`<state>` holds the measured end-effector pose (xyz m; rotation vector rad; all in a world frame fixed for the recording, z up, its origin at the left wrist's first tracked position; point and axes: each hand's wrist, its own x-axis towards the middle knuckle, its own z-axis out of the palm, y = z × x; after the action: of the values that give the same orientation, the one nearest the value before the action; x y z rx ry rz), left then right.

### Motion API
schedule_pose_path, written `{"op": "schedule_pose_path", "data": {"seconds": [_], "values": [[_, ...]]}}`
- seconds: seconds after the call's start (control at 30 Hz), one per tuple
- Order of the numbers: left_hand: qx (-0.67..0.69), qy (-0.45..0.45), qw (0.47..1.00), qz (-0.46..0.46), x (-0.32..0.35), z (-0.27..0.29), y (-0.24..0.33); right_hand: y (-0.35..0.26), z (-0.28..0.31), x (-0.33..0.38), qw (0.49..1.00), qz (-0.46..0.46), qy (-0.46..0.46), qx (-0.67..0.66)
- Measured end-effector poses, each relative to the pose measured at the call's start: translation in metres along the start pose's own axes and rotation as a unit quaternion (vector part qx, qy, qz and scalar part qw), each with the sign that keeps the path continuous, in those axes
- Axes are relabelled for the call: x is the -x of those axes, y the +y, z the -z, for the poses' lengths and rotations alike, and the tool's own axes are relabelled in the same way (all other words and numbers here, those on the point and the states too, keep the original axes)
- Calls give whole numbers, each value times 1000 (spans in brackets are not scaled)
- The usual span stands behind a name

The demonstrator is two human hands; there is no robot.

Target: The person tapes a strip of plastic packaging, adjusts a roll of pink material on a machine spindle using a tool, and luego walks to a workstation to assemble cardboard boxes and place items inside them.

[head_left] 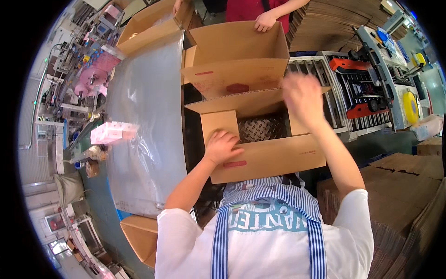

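Note:
A brown cardboard box (pixel 274 158) stands in front of me with its flaps at the opening. Through the opening a dark diamond-patterned metal plate (pixel 262 129) shows. My left hand (pixel 224 147) lies on the left flap (pixel 218 122) and the near panel's edge, fingers spread. Over the box's far right corner is my right hand (pixel 302 98), smeared by motion, close to the far flap (pixel 260 101); whether it grips anything cannot be made out. Right behind stands a second open box (pixel 237 69), with a co-worker's hand (pixel 265 21) on its far edge.
A smooth metal-topped table (pixel 148 121) runs along the left, a pink-white packet (pixel 114 133) at its left edge. Roller conveyor (pixel 332 102) and a taping machine (pixel 367 83) stand right. Flattened cartons (pixel 395 190) are stacked at lower right. Another open box (pixel 148 28) sits far left.

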<state>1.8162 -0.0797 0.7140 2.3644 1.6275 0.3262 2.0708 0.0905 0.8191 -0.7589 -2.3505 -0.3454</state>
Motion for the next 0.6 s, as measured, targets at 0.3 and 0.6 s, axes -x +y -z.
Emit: {"op": "schedule_pose_path", "data": {"seconds": [0.3, 0.6], "values": [[-134, 86, 972, 172, -2, 3, 50, -26, -5, 133, 971, -49, -180, -148], [12, 79, 830, 551, 31, 27, -82, 60, -176, 284, 660, -607, -174, -408]]}}
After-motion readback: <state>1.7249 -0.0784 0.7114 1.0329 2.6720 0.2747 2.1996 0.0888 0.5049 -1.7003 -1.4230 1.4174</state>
